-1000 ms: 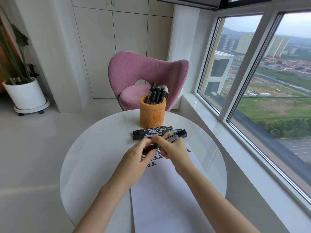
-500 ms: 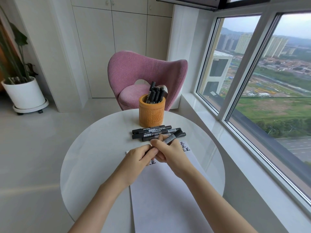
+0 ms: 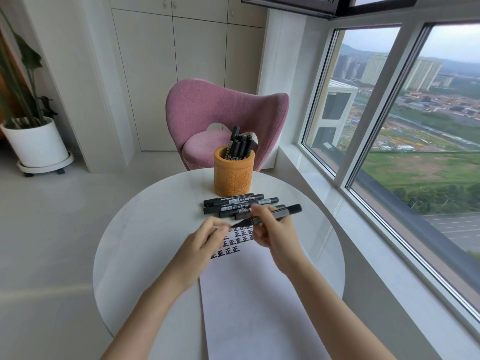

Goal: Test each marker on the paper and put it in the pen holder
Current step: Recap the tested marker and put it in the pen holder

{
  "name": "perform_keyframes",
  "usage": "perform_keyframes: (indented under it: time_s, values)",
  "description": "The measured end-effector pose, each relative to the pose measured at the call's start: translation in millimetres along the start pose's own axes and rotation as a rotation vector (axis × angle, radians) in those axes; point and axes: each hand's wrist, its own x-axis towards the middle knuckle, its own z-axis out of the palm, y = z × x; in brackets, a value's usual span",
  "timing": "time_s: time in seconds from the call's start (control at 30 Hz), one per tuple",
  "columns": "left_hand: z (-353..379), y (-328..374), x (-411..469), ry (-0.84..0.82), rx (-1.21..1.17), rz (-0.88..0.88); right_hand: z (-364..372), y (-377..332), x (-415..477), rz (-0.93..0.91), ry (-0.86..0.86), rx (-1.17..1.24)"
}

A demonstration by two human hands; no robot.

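Right hand (image 3: 275,235) grips marker (image 3: 291,210) — above paper (image 3: 259,294).

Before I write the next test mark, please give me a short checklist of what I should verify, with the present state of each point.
1. Grip on marker: ok, the right hand curls round its barrel.
2. Cap off: ok, a dark tapered tip shows, pointing toward the left hand.
3. Cap in left hand: cannot tell, the pinched fingertips hide what is between them.
4. Free space on paper: ok, it is blank below the rows of marks.
5. Loose markers out of the way: ok, they lie beyond the marks, before the holder.
6. Room in holder: cannot tell, several markers already stand in it.
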Motion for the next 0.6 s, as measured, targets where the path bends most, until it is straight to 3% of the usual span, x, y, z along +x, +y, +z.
perform_keyframes:
  time_s: [0.2,0.4,0.6]
  values:
    - [-5,-22,-7,0.153,0.048,0.045,-6,7,1,0.066,0.062,-0.174]
    - [-4,-26,-9,0.262,0.063,0.015,-1,20,-1,-0.050,0.144,-0.410]
    - [-2,-30,-9,0.292,0.115,0.028,-1,31,3,-0.084,0.243,-0.475]
